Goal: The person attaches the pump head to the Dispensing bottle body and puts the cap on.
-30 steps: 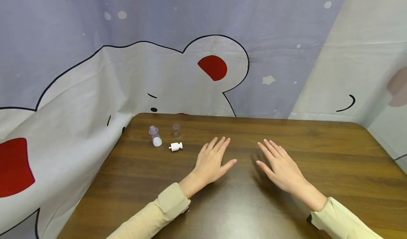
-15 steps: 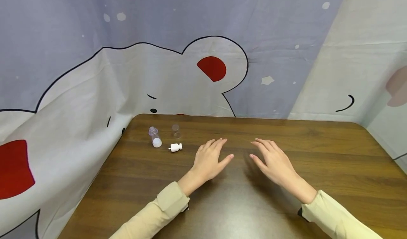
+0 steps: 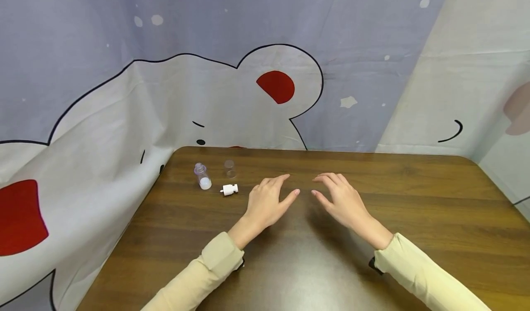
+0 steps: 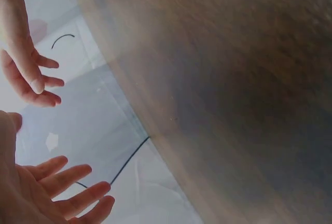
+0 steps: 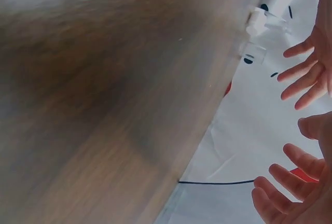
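Note:
My left hand [image 3: 264, 204] hovers above the middle of the table with relaxed, slightly bent fingers and thumb spread, holding nothing. Facing it, my right hand [image 3: 345, 204] is held the same way, a small gap between the two sets of fingertips. Nearest the left hand lies a white pump head [image 3: 229, 190] on its side. Beyond it a small see-through bottle [image 3: 203, 176] with a purple tint and white bottom stands without a top. A clear cap [image 3: 229, 169] is right of the bottle. In the right wrist view, the right hand [image 5: 295, 187] shows bare fingers.
The brown wooden table [image 3: 414, 196] has a rounded far edge. Behind it and along its left side hangs a cloth [image 3: 232, 21] with a cartoon bear print. Light reflects off the table's near part.
My right hand has moved left, closer to the left hand. The left hand has shifted slightly left, and the fingers of both have bent more. Bottle, pump head and cap stay put.

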A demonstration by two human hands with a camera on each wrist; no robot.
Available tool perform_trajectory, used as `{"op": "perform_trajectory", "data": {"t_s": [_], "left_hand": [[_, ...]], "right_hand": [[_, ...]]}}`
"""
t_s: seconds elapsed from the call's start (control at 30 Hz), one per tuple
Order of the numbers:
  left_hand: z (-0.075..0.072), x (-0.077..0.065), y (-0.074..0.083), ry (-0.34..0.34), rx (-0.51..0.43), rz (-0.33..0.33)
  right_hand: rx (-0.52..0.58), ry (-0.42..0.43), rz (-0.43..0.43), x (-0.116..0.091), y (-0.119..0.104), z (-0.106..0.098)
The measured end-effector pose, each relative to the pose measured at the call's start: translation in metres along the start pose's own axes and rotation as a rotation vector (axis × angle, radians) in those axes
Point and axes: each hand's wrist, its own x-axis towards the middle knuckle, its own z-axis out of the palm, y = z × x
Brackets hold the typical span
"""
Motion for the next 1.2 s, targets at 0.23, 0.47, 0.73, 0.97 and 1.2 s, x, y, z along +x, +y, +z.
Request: {"op": "perform_trajectory", "data": {"t_s": [0.23, 0.47, 0.73, 0.97, 1.2], "left_hand": [[0.0, 0.0, -0.005, 0.053, -0.052, -0.054], [-0.003, 0.002, -0.01, 0.06, -0.05, -0.089], [-0.005, 0.003, -0.019, 0.104, -0.084, -0.097], [-0.006, 0.005, -0.029, 0.176, -0.105, -0.103], [-0.007, 0.009, -0.036, 0.217, -0.081, -0.132]], "right_hand": [[0.038, -0.013, 0.024, 0.006, -0.003, 0.011], [0.083, -0.016, 0.049, 0.013, -0.006, 0.019], [0.132, -0.044, 0.1, 0.025, -0.012, 0.027], [0.184, -0.073, 0.128, 0.037, -0.017, 0.033], [0.21, -0.074, 0.153, 0.047, -0.022, 0.042]]}}
